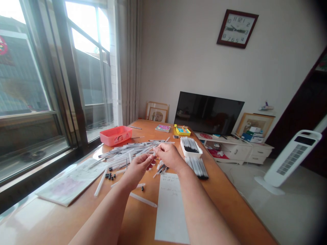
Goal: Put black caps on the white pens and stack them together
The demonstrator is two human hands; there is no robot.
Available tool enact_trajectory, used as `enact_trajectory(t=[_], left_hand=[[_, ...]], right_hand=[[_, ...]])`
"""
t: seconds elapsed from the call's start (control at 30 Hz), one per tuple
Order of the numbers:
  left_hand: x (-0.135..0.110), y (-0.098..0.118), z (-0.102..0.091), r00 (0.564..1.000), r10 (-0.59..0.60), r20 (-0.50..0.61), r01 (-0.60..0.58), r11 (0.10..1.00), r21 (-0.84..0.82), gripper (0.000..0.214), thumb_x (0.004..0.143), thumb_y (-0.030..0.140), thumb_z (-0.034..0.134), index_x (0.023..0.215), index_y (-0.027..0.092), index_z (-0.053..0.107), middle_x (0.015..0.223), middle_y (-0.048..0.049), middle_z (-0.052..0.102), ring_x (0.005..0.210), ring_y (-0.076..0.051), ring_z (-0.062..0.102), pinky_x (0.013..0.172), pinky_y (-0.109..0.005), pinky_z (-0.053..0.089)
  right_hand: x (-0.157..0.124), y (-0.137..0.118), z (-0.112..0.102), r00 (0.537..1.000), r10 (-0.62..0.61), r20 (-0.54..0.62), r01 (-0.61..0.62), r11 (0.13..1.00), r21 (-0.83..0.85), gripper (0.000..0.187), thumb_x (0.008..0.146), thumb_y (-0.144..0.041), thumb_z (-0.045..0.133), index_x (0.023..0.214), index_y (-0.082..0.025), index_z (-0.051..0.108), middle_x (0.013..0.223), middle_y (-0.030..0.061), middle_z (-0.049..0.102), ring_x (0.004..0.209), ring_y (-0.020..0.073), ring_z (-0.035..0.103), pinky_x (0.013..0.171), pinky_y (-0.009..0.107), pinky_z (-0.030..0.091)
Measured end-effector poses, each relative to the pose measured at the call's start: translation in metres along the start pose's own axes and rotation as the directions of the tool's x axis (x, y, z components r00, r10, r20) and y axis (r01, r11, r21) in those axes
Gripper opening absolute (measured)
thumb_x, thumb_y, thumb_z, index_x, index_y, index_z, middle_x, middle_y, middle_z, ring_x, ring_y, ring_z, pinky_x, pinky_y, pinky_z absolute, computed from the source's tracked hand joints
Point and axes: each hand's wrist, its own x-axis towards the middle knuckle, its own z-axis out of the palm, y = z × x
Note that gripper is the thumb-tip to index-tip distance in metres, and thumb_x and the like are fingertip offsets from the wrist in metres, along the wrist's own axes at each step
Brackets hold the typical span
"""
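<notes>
My left hand (138, 169) and my right hand (170, 156) meet over the middle of the table, fingertips pinched close together. Between them is a small, pale pen part, mostly hidden by the fingers. Behind the hands lies a loose heap of pen refills and clear pen barrels (120, 153). Small black caps (109, 176) are grouped left of my left hand, and a lone black cap (142, 188) lies nearer to me. A clear barrel (143, 199) rests below the hands. Right of my right hand, black-tipped pens (197, 167) lie in a neat row.
A white box (191, 153) of upright pens stands at the table's right edge. A pink plastic basket (116, 135) sits at the back left. Handwritten paper (168, 217) lies in front, partly under my right forearm, and a booklet (71, 185) is at left. A yellow box (182, 130) stands far back.
</notes>
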Motion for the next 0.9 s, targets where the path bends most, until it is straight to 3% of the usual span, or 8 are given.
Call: enact_trajectory(t=[0.13,0.37,0.57,0.63,0.77,0.9], left_hand=[[0.001,-0.002,0.003,0.999,-0.010,0.040,0.012,0.999,-0.049,0.039,0.085,0.051,0.067,0.100,0.016,0.074,0.086,-0.0065,0.069,0.072,-0.014,0.054,0.068,-0.026,0.041],[0.002,-0.006,0.004,0.978,0.155,-0.138,-0.131,0.977,0.171,0.034,0.081,0.047,0.072,0.093,0.016,0.073,0.077,-0.0032,0.066,0.070,-0.015,0.053,0.065,-0.026,0.038],[-0.001,0.000,0.001,1.000,-0.019,0.009,0.017,0.987,0.157,0.046,0.090,0.056,0.054,0.101,0.016,0.074,0.085,-0.0089,0.072,0.073,-0.017,0.059,0.069,-0.028,0.043],[-0.002,0.000,0.000,1.000,-0.016,0.025,0.012,0.988,0.152,0.044,0.090,0.055,0.056,0.098,0.016,0.075,0.083,-0.0089,0.072,0.074,-0.017,0.059,0.070,-0.029,0.044],[-0.001,-0.004,-0.002,0.996,0.078,-0.046,-0.068,0.981,0.180,0.034,0.086,0.050,0.064,0.089,0.017,0.072,0.079,-0.0057,0.070,0.071,-0.016,0.057,0.067,-0.027,0.042],[0.000,-0.009,-0.001,0.959,0.242,-0.149,-0.166,0.902,0.399,0.026,0.082,0.045,0.068,0.081,0.019,0.069,0.069,-0.0011,0.064,0.063,-0.014,0.053,0.061,-0.025,0.038]], right_hand=[[0.001,0.000,0.000,0.997,-0.004,-0.079,0.004,1.000,0.001,0.030,0.085,-0.039,0.059,0.062,-0.019,0.055,0.058,-0.0031,0.059,0.057,0.0117,0.053,0.056,0.022,0.038],[0.006,0.008,0.011,0.984,0.016,-0.177,-0.028,0.998,-0.064,0.034,0.084,-0.042,0.059,0.060,-0.019,0.054,0.055,-0.0045,0.054,0.056,0.0113,0.046,0.058,0.023,0.036],[0.005,0.011,0.003,0.980,0.021,-0.199,-0.020,1.000,0.007,0.036,0.085,-0.046,0.057,0.062,-0.019,0.055,0.058,-0.0038,0.056,0.058,0.0115,0.046,0.058,0.023,0.037],[0.005,0.011,0.001,0.979,0.041,-0.201,-0.038,0.999,0.023,0.036,0.084,-0.047,0.058,0.062,-0.019,0.056,0.057,-0.0039,0.055,0.057,0.0114,0.045,0.058,0.023,0.037],[0.005,0.012,0.004,0.977,0.116,-0.178,-0.099,0.990,0.102,0.036,0.084,-0.049,0.057,0.063,-0.019,0.057,0.056,-0.0038,0.054,0.054,0.0116,0.044,0.053,0.024,0.035],[0.006,0.014,0.011,0.964,0.142,-0.223,-0.130,0.989,0.067,0.037,0.083,-0.050,0.058,0.063,-0.019,0.058,0.054,-0.0040,0.053,0.053,0.0122,0.045,0.052,0.024,0.033]])
